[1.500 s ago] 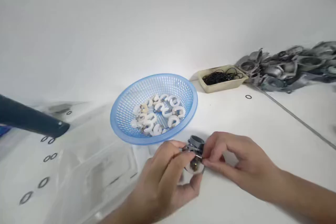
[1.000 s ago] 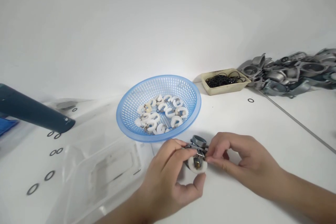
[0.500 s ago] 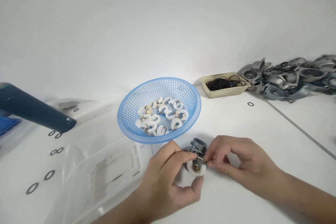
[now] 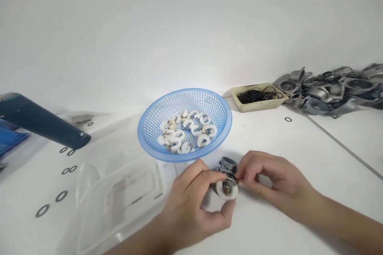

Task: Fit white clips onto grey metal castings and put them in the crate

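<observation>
My left hand (image 4: 191, 203) grips a small grey metal housing (image 4: 229, 163) just in front of the blue basket, its fingers on top and its thumb curled in below. Against the housing's near side sits a white C-shaped plastic piece (image 4: 222, 193) with a brass-coloured part at its middle. A thin metal pin (image 4: 231, 179) lies across the housing above the brass part. At the right end of this pin, my right hand (image 4: 272, 175) pinches with thumb and forefinger; its fingertips partly hide what they hold.
Several white C-shaped pieces lie in the blue basket (image 4: 143, 143). Behind, a cream tray (image 4: 260, 106) holds black rubber rings beside piled metal housings (image 4: 318, 89). At left are a clear plastic tray (image 4: 92, 223), a dark blue cylinder (image 4: 50, 121) and loose black rings (image 4: 61, 196).
The whole view has shifted slightly, so things appear a little farther right. Both hands keep nearly the same grip, and the white piece looks slightly turned.
</observation>
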Available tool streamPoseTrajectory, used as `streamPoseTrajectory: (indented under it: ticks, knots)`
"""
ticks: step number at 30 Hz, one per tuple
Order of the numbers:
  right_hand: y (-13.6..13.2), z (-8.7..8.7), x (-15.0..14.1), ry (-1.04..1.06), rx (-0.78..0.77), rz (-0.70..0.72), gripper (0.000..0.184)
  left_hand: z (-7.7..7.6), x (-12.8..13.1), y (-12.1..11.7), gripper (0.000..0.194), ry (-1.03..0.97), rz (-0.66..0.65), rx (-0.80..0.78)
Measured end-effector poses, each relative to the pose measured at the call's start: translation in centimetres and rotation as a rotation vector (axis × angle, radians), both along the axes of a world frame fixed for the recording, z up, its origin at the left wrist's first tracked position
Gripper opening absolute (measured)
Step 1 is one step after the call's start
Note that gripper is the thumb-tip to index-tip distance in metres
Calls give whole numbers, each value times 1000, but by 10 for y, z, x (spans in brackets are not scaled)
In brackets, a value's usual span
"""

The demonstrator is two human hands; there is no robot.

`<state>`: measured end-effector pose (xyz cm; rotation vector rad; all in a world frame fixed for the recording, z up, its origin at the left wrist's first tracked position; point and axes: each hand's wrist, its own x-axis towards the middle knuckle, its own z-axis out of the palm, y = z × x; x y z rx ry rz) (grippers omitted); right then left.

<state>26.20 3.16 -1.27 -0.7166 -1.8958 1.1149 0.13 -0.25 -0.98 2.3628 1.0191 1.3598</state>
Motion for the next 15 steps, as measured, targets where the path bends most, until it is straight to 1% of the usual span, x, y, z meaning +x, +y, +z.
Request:
streamPoseTrajectory:
  ticks: [3, 6, 12, 15]
  knots:
    - [1, 0, -1, -15, -42, -20, 7, 0, 0, 0, 44, -13, -10, -4]
    - [1, 1, -1, -44, -40, -38, 3, 1, 0, -1, 44, -17, -8, -12]
    - [0, -1, 0, -80, 65, -22, 11, 0, 0, -2, 48, -7, -13, -31]
    - [-1, -2, 0, -99, 116, -34, 10, -1, -2, -2, 45, 2, -7, -33]
